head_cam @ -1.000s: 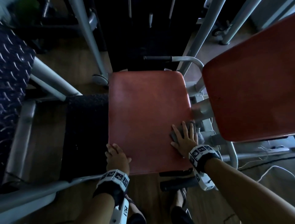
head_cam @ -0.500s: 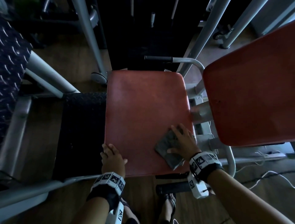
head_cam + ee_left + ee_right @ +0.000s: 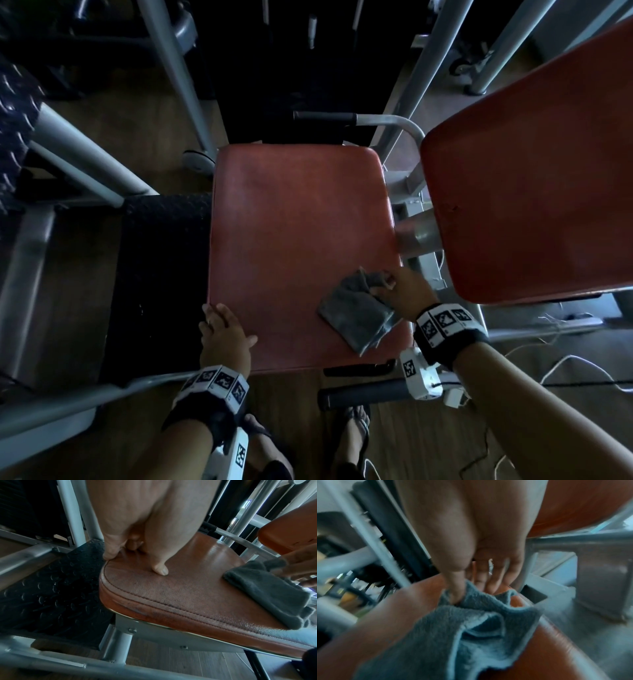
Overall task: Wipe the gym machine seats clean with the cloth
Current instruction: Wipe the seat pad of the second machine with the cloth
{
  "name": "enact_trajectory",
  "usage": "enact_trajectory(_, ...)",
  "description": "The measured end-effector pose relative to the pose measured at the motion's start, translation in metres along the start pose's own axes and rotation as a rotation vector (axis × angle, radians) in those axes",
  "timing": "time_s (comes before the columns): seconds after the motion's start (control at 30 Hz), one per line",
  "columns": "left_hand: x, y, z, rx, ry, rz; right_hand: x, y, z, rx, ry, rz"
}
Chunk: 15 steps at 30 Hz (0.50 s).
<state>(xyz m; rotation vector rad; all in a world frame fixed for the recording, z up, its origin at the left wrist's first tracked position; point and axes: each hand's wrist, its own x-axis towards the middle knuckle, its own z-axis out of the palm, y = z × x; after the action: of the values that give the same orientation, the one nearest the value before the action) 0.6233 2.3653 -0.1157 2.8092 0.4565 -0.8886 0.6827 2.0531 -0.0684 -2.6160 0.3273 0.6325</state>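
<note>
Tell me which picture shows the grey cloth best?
The head view: the whole cloth lies on the seat, gripped by the right hand. The left wrist view shows it at the picture's right edge; the right wrist view is close but blurry.

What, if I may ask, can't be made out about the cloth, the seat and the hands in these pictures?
- Head view: the seat is too dim to show dirt or wiped streaks.
- Right wrist view: motion blur smears the cloth; the right hand hides how its fingertips hold the fold.
- Left wrist view: the left hand hides its own fingers behind the palm; the frame edge cuts off the cloth.
- The backrest pad runs off the frame.
</note>
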Motion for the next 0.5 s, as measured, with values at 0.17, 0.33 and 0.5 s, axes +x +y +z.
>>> enact_trajectory(0.17, 0.000, 0.001, 0.000, -0.003, 0.005, 0.007, -0.002, 0.006, 0.006, -0.211, 0.296, -0.063)
enact_trajectory(0.33, 0.001, -0.001, 0.003, -0.017, -0.007, 0.007, 0.001, 0.001, 0.028, -0.095, 0.051, -0.041)
enact_trajectory(0.5, 0.002, -0.004, 0.005, -0.021, 0.013, 0.016, -0.005, -0.007, 0.032, -0.046, 0.003, -0.086)
